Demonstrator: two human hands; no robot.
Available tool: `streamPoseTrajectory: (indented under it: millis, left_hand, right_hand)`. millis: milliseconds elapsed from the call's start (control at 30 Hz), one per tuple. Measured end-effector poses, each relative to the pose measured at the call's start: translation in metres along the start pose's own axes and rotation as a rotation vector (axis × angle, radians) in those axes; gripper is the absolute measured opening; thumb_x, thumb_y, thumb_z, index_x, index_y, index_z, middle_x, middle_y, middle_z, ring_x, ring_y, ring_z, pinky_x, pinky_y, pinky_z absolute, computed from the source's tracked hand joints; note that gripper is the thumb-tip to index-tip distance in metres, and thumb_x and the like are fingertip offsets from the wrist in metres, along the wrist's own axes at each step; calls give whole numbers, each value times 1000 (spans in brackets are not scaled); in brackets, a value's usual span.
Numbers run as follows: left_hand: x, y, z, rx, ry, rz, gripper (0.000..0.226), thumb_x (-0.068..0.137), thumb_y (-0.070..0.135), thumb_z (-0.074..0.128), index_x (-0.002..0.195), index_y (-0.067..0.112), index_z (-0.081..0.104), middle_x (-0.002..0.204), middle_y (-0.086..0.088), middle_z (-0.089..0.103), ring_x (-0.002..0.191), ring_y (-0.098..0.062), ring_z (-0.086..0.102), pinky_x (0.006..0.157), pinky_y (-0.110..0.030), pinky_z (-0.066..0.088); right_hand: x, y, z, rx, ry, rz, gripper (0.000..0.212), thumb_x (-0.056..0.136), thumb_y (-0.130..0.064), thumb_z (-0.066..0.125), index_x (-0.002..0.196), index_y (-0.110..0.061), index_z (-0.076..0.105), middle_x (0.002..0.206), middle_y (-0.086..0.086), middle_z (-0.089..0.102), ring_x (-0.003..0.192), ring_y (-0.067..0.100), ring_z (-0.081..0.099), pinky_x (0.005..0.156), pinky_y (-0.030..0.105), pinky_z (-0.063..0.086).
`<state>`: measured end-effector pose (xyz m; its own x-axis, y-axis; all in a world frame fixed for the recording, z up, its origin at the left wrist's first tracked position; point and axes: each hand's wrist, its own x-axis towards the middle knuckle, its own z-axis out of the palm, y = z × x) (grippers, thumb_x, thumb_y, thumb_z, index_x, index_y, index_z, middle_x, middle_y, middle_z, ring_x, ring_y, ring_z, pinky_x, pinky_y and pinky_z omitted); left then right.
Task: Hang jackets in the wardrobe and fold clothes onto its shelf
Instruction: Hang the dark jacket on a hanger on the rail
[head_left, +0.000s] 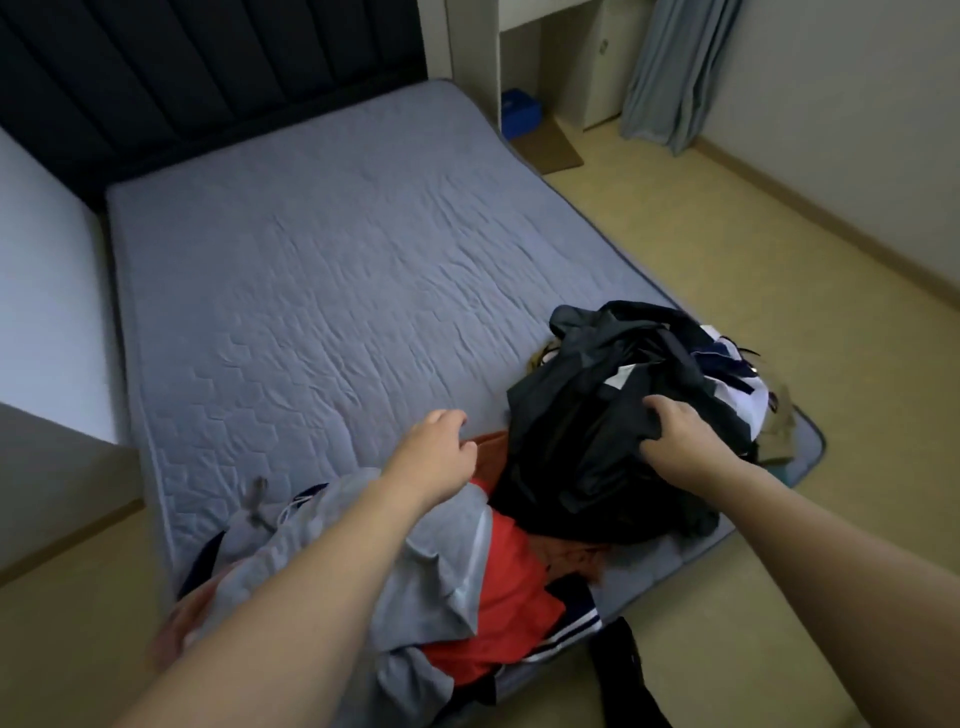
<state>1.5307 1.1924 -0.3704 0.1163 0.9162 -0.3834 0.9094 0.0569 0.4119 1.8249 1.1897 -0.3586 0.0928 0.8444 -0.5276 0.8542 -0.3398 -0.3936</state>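
A heap of clothes lies on the near right corner of the bed (322, 249). On top of the heap is a dark grey-black jacket (597, 426), and my right hand (675, 431) grips a fold of its fabric. A grey garment (332, 551) and a red garment (498, 587) lie nearer to me. My left hand (436, 452) hovers over the mattress beside the dark heap, fingers loosely curled and holding nothing I can see. White and navy clothes (727, 364) peek out at the far side of the heap.
The grey quilted mattress stretches away to a dark padded headboard (156, 78). A white cabinet (519, 47) with a blue box (521, 111) under it stands at the bed's far right. A grey curtain (675, 67) hangs beyond. Beige floor (779, 234) runs along the right.
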Motion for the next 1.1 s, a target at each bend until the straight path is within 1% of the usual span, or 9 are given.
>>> streamPoseTrajectory:
  millis: [367, 467, 567, 633, 700, 767, 867, 967, 1100]
  left_hand:
    - [230, 158, 223, -215, -283, -261, 80, 81, 44, 61, 149, 24, 25, 150, -6, 35, 134, -30, 38, 109, -40, 35]
    - [265, 171, 256, -95, -246, -246, 90, 82, 46, 64, 151, 19, 15, 150, -9, 35, 134, -32, 38, 112, -43, 30]
    - [270, 162, 268, -105, -470, -161, 66, 83, 32, 62, 144, 22, 37, 133, -7, 57, 121, -29, 54, 104, -39, 41]
    - [266, 145, 264, -111, -793, -128, 43, 79, 21, 62, 122, 24, 61, 119, -3, 67, 110, -23, 62, 94, -33, 50]
    - [271, 117, 248, -153, -997, -129, 32, 70, 16, 63, 101, 26, 69, 109, 1, 71, 102, -20, 65, 87, -31, 52]
    - [288, 89, 229, -324, -763, -191, 26, 62, 18, 60, 84, 29, 69, 98, 0, 70, 96, -18, 65, 85, -31, 51]
    - [322, 50, 223, -362, -17, -427, 44, 71, 23, 65, 113, 32, 55, 121, -6, 55, 114, -25, 53, 95, -35, 44]
    - [343, 36, 242, -167, -165, -540, 71, 81, 32, 62, 146, 31, 33, 158, -7, 18, 144, -34, 19, 118, -43, 21]
    - [327, 36, 265, -240, -103, -400, 27, 92, 31, 52, 117, 28, 62, 129, -4, 61, 126, -26, 50, 110, -39, 33]
  right_hand:
    - [271, 170, -21, -157, -26, -18, 91, 84, -26, 62, 155, -15, 5, 158, 8, 19, 142, 32, 22, 114, 41, 23]
    - [305, 184, -10, -223, -52, -84, 64, 86, -29, 61, 145, -19, 37, 149, 5, 37, 134, 29, 37, 109, 39, 33]
    - [320, 178, -3, -264, -385, -66, 14, 86, -15, 55, 97, -12, 62, 118, 13, 59, 103, 27, 56, 84, 30, 47]
    - [330, 166, -11, -356, -793, -2, 19, 84, -9, 48, 92, -5, 65, 105, 17, 64, 86, 25, 56, 72, 27, 41]
    - [348, 153, -28, -214, -863, 97, 29, 86, -14, 45, 100, -7, 69, 100, 9, 68, 80, 25, 63, 75, 30, 40]
    - [376, 141, -42, -54, -432, -2, 22, 86, -27, 52, 98, -14, 66, 104, 8, 67, 89, 27, 64, 75, 33, 46]
    - [405, 129, -32, -214, -7, -151, 77, 75, -48, 69, 139, -23, 35, 145, 8, 32, 130, 35, 36, 102, 47, 35]
    - [410, 129, -1, -370, -161, -194, 58, 81, -39, 65, 128, -12, 44, 142, 10, 38, 117, 34, 48, 97, 43, 44]
    - [388, 105, 17, -437, -5, -404, 6, 82, -17, 53, 78, -12, 52, 97, 10, 60, 90, 31, 58, 67, 32, 39]
